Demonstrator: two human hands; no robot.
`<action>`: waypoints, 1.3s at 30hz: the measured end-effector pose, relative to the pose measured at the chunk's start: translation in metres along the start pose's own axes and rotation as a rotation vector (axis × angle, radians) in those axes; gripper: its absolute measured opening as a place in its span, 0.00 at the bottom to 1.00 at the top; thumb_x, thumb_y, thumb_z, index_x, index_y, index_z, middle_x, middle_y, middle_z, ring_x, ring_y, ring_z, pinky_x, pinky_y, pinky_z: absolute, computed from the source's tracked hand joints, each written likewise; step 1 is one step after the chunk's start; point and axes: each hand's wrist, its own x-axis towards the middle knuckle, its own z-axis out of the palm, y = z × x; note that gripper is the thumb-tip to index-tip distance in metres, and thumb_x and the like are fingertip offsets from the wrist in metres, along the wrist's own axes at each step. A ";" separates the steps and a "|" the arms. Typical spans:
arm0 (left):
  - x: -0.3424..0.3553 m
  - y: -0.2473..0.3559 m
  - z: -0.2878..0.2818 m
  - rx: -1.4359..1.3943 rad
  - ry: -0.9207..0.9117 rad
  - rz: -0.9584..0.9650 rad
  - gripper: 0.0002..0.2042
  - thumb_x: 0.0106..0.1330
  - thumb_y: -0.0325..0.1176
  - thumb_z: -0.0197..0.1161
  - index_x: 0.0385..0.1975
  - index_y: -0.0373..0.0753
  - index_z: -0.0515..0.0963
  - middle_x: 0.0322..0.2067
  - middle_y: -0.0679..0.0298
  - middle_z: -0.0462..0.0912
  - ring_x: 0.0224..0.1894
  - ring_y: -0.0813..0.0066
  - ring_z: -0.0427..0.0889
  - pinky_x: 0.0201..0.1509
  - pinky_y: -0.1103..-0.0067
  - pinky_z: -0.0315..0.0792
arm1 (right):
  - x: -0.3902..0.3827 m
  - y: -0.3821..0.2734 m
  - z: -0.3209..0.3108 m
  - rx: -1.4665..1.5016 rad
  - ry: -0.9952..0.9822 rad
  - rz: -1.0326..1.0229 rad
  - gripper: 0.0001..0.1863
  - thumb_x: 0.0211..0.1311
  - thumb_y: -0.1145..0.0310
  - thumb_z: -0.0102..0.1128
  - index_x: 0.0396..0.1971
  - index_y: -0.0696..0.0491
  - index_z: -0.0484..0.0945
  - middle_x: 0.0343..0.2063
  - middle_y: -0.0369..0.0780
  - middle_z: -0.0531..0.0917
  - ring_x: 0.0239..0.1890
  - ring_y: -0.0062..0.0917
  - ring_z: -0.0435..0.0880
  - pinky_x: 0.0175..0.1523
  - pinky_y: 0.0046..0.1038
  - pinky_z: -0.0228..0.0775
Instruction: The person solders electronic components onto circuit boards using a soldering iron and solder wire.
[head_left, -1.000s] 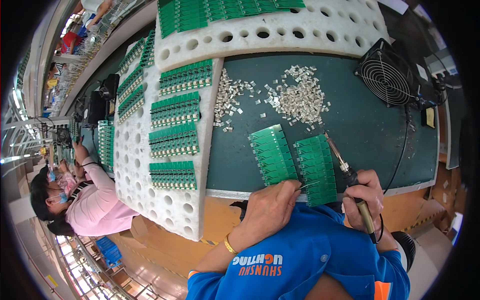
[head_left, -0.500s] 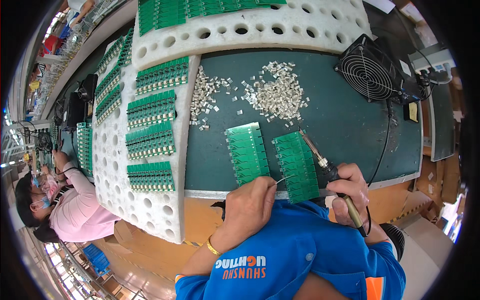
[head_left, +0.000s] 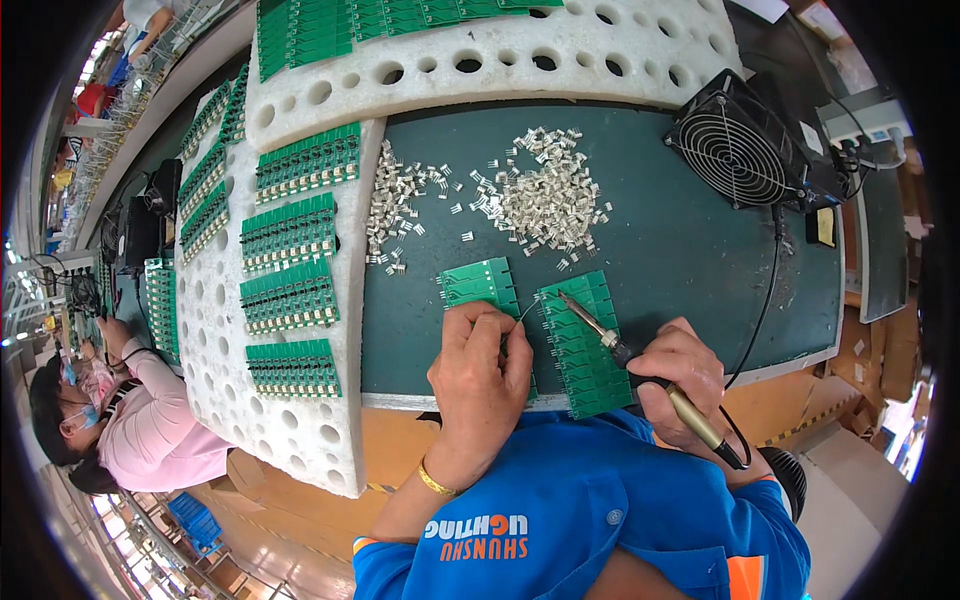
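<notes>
My left hand (head_left: pixel 475 380) is closed on a thin solder wire (head_left: pixel 530 305), over a green circuit board (head_left: pixel 472 277) that it partly hides. The wire reaches toward the top left corner of a second green board (head_left: pixel 590 370) lying to the right. My right hand (head_left: pixel 680 385) grips a soldering iron (head_left: pixel 607 336), whose tip is at that same corner of the second board. Small pale three-pin components (head_left: pixel 540 200) lie in two loose piles beyond the boards on the dark green mat (head_left: pixel 720 290).
White perforated foam sheets (head_left: pixel 300 440) at left and back (head_left: pixel 510 80) carry rows of green boards (head_left: pixel 287 298). A black fan (head_left: pixel 735 150) with cables stands at back right. A co-worker in pink (head_left: pixel 165 425) works at the left, beside black equipment (head_left: pixel 135 245).
The iron and right hand have moved left, bringing the tip onto the right board's upper corner. My left hand and wire have risen toward that corner, covering more of the left board.
</notes>
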 end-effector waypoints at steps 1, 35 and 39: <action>0.000 0.001 -0.001 0.008 -0.016 -0.009 0.05 0.59 0.20 0.68 0.31 0.34 0.78 0.36 0.59 0.79 0.20 0.77 0.76 0.23 0.79 0.70 | 0.001 0.001 0.002 0.000 0.006 0.001 0.10 0.58 0.69 0.69 0.39 0.55 0.81 0.24 0.38 0.80 0.22 0.31 0.76 0.32 0.32 0.67; 0.003 -0.001 0.004 -0.059 -0.028 -0.066 0.05 0.58 0.18 0.68 0.27 0.33 0.78 0.33 0.61 0.78 0.19 0.83 0.72 0.21 0.82 0.65 | 0.014 0.008 0.011 -0.046 -0.022 0.020 0.11 0.48 0.76 0.70 0.33 0.52 0.82 0.21 0.36 0.81 0.20 0.28 0.78 0.32 0.31 0.68; 0.004 -0.001 0.006 -0.041 -0.022 -0.059 0.05 0.57 0.18 0.68 0.26 0.33 0.78 0.33 0.61 0.78 0.19 0.83 0.72 0.21 0.82 0.65 | 0.014 0.008 0.012 -0.053 -0.017 0.016 0.11 0.47 0.77 0.70 0.33 0.52 0.82 0.20 0.35 0.81 0.20 0.28 0.78 0.32 0.30 0.68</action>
